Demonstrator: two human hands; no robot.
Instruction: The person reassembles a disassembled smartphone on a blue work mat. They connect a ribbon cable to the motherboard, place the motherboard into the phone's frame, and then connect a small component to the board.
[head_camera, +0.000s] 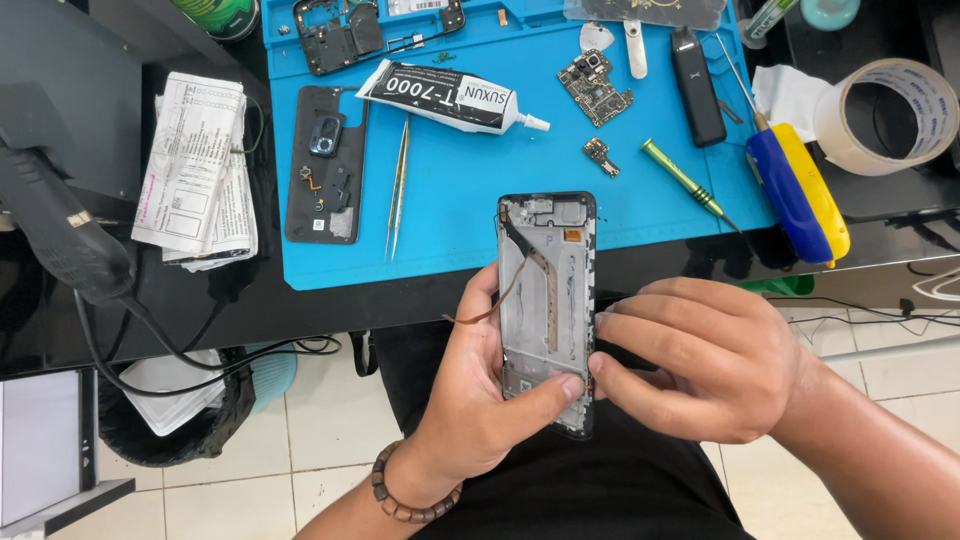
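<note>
A bin (170, 420) sat half hidden under the black surface (250, 300); a blue mat (460, 230) lay on it. Over the lap, the left hand (470, 390) gripped the phone frame (547, 300), its lower edge hidden, and the right hand (700, 360) pinched its side; tiled floor below.

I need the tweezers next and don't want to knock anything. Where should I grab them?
Pinch the tweezers at mid-shaft from above, a finger on each long side. They lie flat on the blue mat, tips toward you, with the phone back cover close on their left.
</note>
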